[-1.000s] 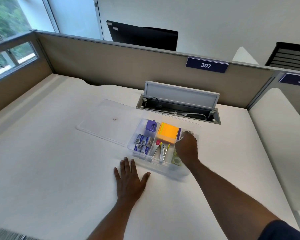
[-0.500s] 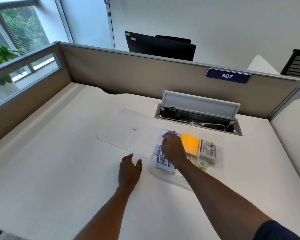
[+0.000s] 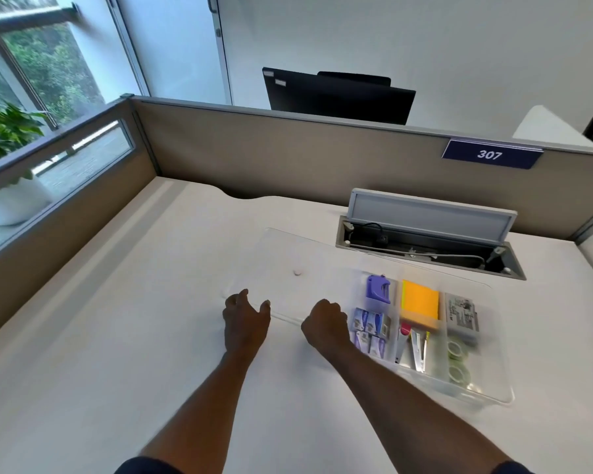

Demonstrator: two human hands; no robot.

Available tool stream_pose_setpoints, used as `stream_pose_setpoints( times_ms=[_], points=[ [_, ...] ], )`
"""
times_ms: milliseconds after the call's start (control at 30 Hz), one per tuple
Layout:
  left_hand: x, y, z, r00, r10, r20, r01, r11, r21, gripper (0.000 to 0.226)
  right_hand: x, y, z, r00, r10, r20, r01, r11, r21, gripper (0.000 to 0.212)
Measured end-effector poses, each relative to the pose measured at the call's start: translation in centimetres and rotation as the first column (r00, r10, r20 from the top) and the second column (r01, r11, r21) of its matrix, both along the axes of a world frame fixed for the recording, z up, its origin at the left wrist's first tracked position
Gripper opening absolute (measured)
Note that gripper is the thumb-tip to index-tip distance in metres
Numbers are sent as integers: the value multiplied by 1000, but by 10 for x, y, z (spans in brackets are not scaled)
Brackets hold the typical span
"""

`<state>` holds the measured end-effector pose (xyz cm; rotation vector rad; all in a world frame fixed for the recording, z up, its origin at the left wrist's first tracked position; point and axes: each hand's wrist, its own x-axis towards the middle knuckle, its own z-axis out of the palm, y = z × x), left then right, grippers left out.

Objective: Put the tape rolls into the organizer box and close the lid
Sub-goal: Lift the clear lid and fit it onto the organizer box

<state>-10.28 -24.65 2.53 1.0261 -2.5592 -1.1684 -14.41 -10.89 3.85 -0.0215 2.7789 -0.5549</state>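
Note:
The clear organizer box (image 3: 493, 399) stands open on the white desk, right of centre. Two pale green tape rolls (image 3: 456, 360) lie in its near right compartment. Its clear lid (image 3: 305, 261) lies flat on the desk, to the left of the box. My left hand (image 3: 245, 319) is curled over the lid's near left corner, thumb and fingers apart. My right hand (image 3: 325, 325) is closed at the lid's near edge, right beside the box's left wall. How firmly either hand holds the lid is hidden.
The box also holds a purple dispenser (image 3: 378, 290), orange sticky notes (image 3: 419, 304), staple boxes (image 3: 370, 331) and a stapler (image 3: 416, 348). An open cable hatch (image 3: 424, 248) sits behind the box. Beige partitions (image 3: 288, 155) wall the desk at the back and left.
My right hand left the box and moved left to the lid's near edge. My left hand lifted off the desk and curled onto the lid's corner. The view shifted left.

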Motion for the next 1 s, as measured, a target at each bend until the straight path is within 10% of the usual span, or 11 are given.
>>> stream_pose_setpoints(
  times_ms=[567, 1000],
  points=[
    [-31, -59, -21, 940, -180, 290, 203, 978, -51, 81, -25, -31, -18, 871, -470, 141, 480, 877, -42, 58],
    [-9, -96, -24, 936, 165, 313, -92, 967, -236, 55, -26, -29, -13, 820, -570, 53, 572, 810, -127, 32]
  ],
)
